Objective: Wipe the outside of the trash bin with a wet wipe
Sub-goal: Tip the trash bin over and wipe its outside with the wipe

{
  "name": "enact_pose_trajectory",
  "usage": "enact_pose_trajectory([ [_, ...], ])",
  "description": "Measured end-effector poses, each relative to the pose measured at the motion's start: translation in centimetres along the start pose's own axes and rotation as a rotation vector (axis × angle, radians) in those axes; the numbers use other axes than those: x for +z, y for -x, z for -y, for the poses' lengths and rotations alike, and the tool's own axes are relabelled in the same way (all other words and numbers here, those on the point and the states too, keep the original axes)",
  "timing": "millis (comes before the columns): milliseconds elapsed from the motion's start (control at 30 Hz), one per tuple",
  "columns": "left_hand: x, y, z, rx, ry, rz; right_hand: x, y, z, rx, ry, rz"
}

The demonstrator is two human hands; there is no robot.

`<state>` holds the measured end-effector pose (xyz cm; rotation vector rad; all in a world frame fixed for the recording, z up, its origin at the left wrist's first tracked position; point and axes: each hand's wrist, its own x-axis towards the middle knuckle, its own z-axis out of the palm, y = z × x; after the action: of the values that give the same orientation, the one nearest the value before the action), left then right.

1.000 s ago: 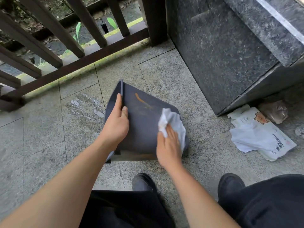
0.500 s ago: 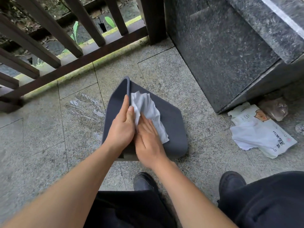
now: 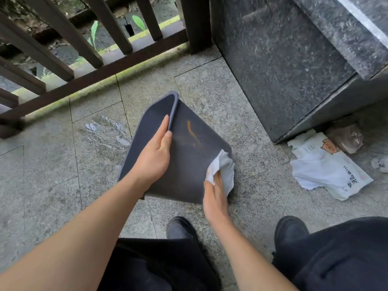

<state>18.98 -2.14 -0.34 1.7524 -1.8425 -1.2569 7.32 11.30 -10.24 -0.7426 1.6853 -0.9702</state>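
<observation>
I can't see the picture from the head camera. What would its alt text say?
A person's right hand presses a white wet wipe against the lower right corner of a dark trash bin lying on a stone-tile floor, while the left hand grips the bin's rim. An orange streak marks the bin; a wipes packet lies nearby.

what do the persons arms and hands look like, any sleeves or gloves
Both forearms are bare right up to the frame edge, with no sleeves in view. The left hand and right hand wear no gloves, and no rings, watch or bracelets are visible. Nails look short and unpainted.
</observation>
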Motion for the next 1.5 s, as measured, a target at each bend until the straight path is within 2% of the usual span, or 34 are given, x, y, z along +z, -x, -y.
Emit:
enact_pose_trajectory([
  [100,0.2,-0.2,-0.4,0.006,0.016,-0.014,1.9,0.5,2.4,-0.201,0.099,0.048],
  [200,0.6,-0.3,-0.9,0.025,0.027,-0.005,3.2,0.2,5.7,-0.405,0.085,0.123],
  [367,0.6,-0.1,-0.7,0.082,0.057,0.04,2.9,-2.8,6.2,-0.523,0.145,0.148],
  [467,0.3,-0.1,-0.2,0.065,0.038,0.02,2.7,-4.5,3.6,-0.39,0.206,0.099],
  [533,0.0,0.1,0.0,0.03,0.033,0.009,1.4,-5.0,1.1,-0.133,0.174,0.035],
  [600,-0.4,0.1,0.1,0.001,0.046,0.021,-0.1,-4.8,-1.3,0.073,0.03,-0.022],
  [700,-0.4,0.0,-0.2,-0.002,0.039,0.082,-0.4,-3.4,-2.4,0.101,-0.093,-0.04],
  [767,-0.2,-0.3,-0.6,0.002,0.035,0.095,0.6,-2.4,-1.7,0.034,0.023,-0.054],
  [867,-0.3,-1.1,-0.9,-0.011,0.061,0.048,2.3,-0.6,0.5,-0.204,0.208,-0.031],
  [1000,-0.4,-1.4,-1.1,0.047,0.081,0.041,4.5,-0.1,5.0,-0.511,0.197,0.091],
  [1100,-0.1,-1.8,-1.1,0.044,0.113,0.033,4.5,-2.8,7.5,-0.566,0.11,0.13],
  [1167,-0.1,-2.0,-0.7,0.009,0.149,-0.004,4.1,-4.4,7.6,-0.576,0.171,0.146],
  [1333,-0.5,-1.4,0.6,0.01,0.107,-0.043,3.4,-7.8,6.4,-0.422,0.172,0.132],
  [1400,-0.7,-1.2,0.8,-0.018,0.093,-0.04,2.4,-9.1,5.1,-0.268,0.171,0.058],
  [1500,-1.3,-1.1,0.5,-0.074,0.048,-0.02,0.5,-9.0,1.6,0.066,0.24,-0.091],
])
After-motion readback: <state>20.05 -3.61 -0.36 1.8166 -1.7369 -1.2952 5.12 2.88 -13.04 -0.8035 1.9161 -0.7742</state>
